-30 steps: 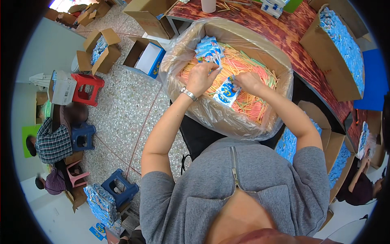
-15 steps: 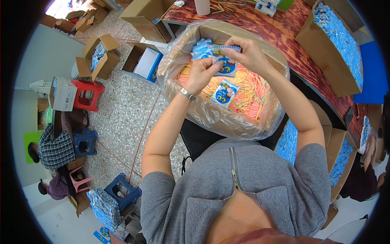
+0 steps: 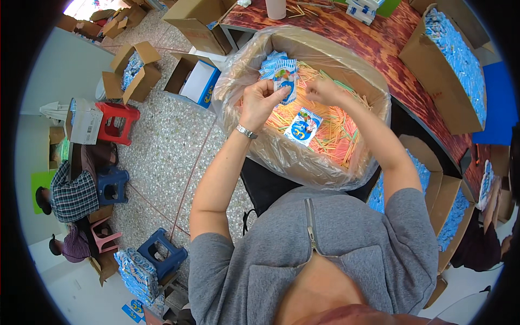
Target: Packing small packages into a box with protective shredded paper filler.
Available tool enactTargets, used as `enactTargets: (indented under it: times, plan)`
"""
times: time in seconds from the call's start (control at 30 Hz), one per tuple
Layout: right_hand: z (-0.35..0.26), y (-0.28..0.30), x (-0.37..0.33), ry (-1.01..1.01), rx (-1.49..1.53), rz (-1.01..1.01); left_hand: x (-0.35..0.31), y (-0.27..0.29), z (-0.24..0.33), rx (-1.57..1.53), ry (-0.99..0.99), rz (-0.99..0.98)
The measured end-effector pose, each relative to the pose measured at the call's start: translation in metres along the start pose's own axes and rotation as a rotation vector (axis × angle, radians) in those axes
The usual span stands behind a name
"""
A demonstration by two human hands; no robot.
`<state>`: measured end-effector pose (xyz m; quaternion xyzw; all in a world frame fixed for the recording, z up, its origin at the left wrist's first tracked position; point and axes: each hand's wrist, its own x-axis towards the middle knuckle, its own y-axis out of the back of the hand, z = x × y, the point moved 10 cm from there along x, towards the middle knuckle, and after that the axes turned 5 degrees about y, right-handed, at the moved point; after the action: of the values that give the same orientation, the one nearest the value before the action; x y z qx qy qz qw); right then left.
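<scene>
My left hand (image 3: 261, 103) pinches a small blue-and-white packet (image 3: 285, 76) between thumb and fingers, holding it upright above a plastic-lined cardboard box (image 3: 346, 56). Thin pink, orange, yellow and green sticks (image 3: 338, 142) fill that box. Just right of the packet, my right hand (image 3: 326, 91) is curled closed over the sticks; whether anything is in its fingers is hidden. Another blue-and-white packet (image 3: 303, 128) lies flat on the sticks, nearer to me. More packets (image 3: 269, 66) lie in a pile at the box's far left, partly behind the held one.
A red-brown patterned table (image 3: 374, 70) runs behind the box. On it stand a pink cup (image 3: 275, 8) and a carton (image 3: 445, 92) full of blue packets. Open cartons (image 3: 142, 73) and stools (image 3: 162, 252) are on the speckled floor to the left, where two other people sit.
My right hand has left the packet and moved down to the sticks, curling closed. The left hand alone now holds the packet, slightly further left.
</scene>
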<state>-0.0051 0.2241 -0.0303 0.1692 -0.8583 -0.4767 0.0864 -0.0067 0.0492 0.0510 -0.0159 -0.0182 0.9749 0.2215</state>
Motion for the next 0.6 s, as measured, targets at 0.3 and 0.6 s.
enactTargets:
  times: [0.3,0.6]
  plan:
    - [0.003,-0.050,0.002,-0.064,-0.131,-0.223,0.001,0.011,-0.005,0.016,0.020,0.031]
    - [0.014,-0.057,-0.005,-0.127,-0.190,-0.169,0.007,0.002,-0.013,0.080,0.070,-0.057]
